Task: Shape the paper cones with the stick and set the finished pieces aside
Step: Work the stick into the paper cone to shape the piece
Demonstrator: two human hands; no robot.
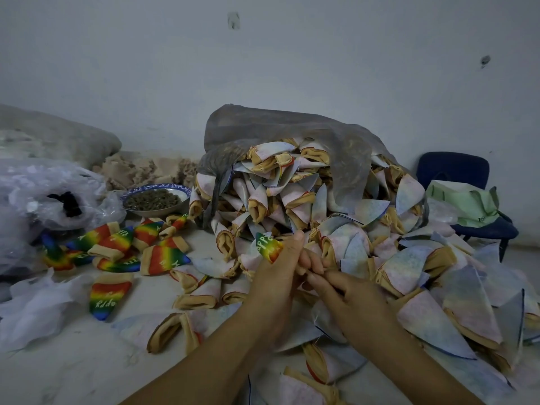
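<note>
Left hand [276, 276] grips the rainbow cone [268, 246], which pokes out above its fingers. Right hand [350, 296] curls in beside that grip, contents impossible to tell.

A heap of cones [380, 229] lies in and before a sack [277, 127] at centre rear of the floor [73, 375], with set-aside cones [117, 247] to its left, a bowl [152, 213] behind those, a plastic bag [43, 188] at far left, a chair [453, 168] bearing a bag [467, 203] at far right, and the left hand [274, 276] and right hand [350, 293] before the heap.
</note>
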